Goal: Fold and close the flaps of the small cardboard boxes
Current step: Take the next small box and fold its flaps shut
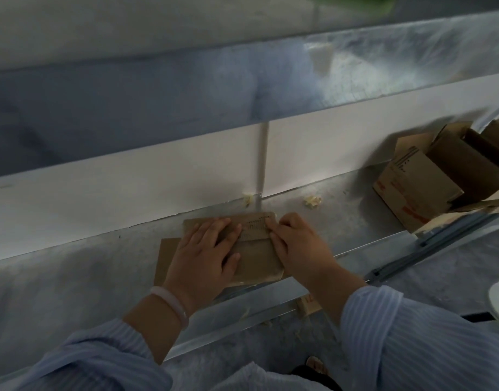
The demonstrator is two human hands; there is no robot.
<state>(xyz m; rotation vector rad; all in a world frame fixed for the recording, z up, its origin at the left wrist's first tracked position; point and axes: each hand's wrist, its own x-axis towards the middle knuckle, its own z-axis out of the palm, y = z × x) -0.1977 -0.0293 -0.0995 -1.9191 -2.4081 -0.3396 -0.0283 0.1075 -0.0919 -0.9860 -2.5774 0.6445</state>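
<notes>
While the left hand (206, 249) lies flat with its fingers straight and spread, pressing down on a small cardboard box (256, 261), the right hand (296, 244) sits against the box's right edge with its fingers bent at the knuckles. Whether those fingers pinch the cardboard or only push on it cannot be told. The box lies low and flattened on a grey metal bench (341, 221), close to a white panel (158, 193) that runs along the back, and a flap with dark printed marks shows between the two hands. A further flap of brown card (165, 258) pokes out from under the left hand on its left side.

A pale bangle (172, 304) circles the left wrist, and both arms wear light blue striped sleeves (412, 334). Well apart to the right sits a heap of open cardboard boxes (429, 179) with red print — tilted and overlapping. A small yellowish scrap (312, 200) lies on the bench near the panel.
</notes>
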